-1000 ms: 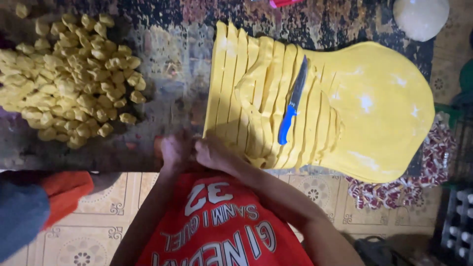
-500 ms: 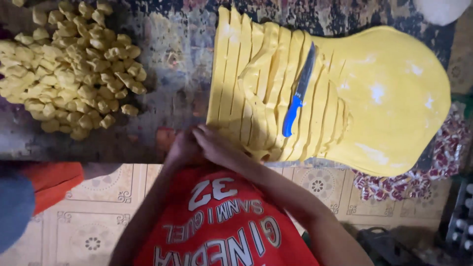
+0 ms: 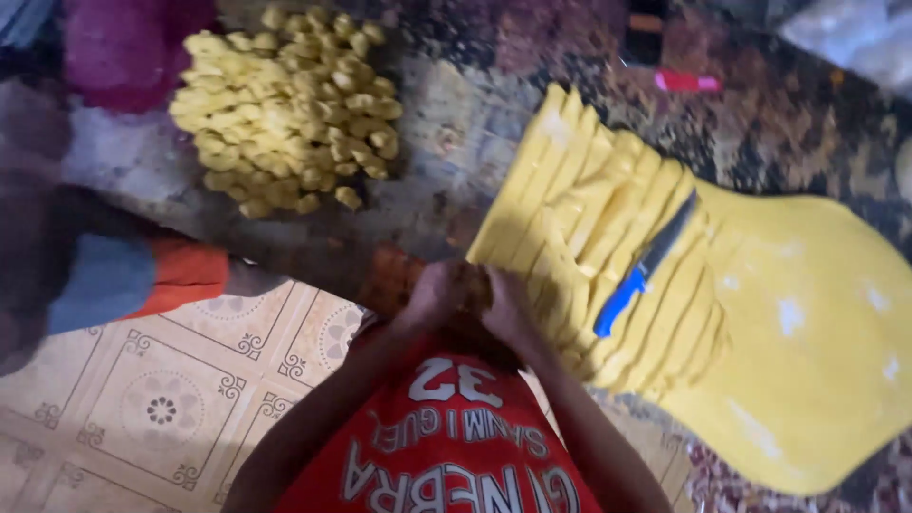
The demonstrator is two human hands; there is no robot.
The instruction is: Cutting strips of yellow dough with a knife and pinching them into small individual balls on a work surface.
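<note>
- Head view: the left hand (image 3: 439,294) and the right hand (image 3: 503,302) are pressed close together at the near edge of the patterned counter (image 3: 456,161), fingers curled inward around something small between them; motion blur hides what they pinch, so I cannot tell what it is.
- Both forearms run up from the bottom of the frame over a red shirt (image 3: 446,446) with white lettering.
- Just to the right of the hands lies a wide sheet of yellow dough (image 3: 798,323), its left part cut into long parallel strips (image 3: 579,218) that fan toward the hands; the right hand touches or nearly touches the nearest strip ends.
- A knife with a blue handle (image 3: 622,302) and dark blade rests on top of the strips, tilted, blade pointing up and to the right, near the right hand but apart from it.
- A heap of small yellow dough pieces (image 3: 290,104) sits on the counter at upper left, well apart from the hands.
- At the left edge, a blurred shape in blue and orange cloth (image 3: 133,280) lies at the counter's rim; a pink-purple cloth (image 3: 123,43) shows above it.
- Below the counter, a cream floor (image 3: 161,408) with printed tile patterns fills the lower left.
- A small red object (image 3: 686,82) lies on the counter beyond the strips, too blurred to identify.
</note>
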